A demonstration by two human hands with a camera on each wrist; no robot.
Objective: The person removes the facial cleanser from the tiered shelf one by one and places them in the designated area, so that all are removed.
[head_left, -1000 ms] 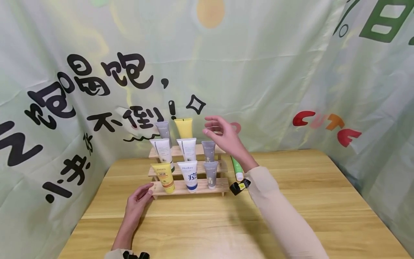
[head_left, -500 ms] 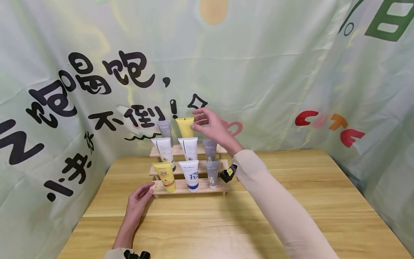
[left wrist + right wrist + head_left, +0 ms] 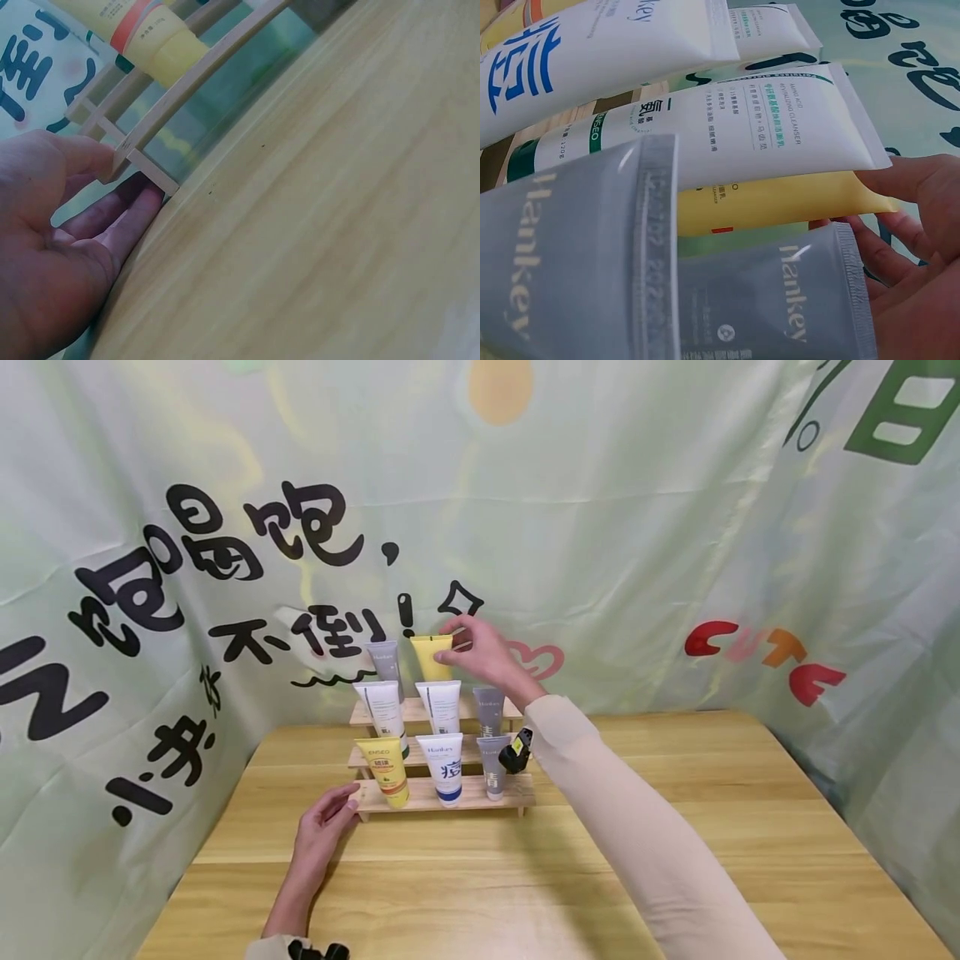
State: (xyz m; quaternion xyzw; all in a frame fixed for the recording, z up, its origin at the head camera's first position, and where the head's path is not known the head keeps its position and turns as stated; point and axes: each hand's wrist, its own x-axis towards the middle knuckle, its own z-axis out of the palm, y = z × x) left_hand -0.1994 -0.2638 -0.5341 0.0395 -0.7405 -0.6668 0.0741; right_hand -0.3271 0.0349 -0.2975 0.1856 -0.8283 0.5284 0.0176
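A stepped wooden rack [image 3: 416,805] holds several upright squeeze tubes on three tiers. My left hand [image 3: 318,831] grips the left end of its bottom tier; the left wrist view shows the thumb at the shelf's end and fingers beside the leg [image 3: 155,174]. On the top tier, my right hand [image 3: 487,653] pinches a plain-backed yellow tube [image 3: 429,662] by its flat upper end. In the right wrist view, the thumb lies on this yellow tube [image 3: 780,201], with fingers behind it. White tubes [image 3: 438,706] and grey tubes [image 3: 772,300] stand in front, hiding its lower part.
A grey tube [image 3: 386,664] stands left of the yellow one on the top tier. The bottom tier carries a printed yellow tube [image 3: 386,772], a white and blue tube [image 3: 444,768] and a grey one. Printed cloth [image 3: 600,568] hangs behind the wooden table [image 3: 675,827].
My right hand has moved left from beyond the rack's right side to the plain-backed yellow tube and closed its fingers on it. The left hand stays at the rack's end.
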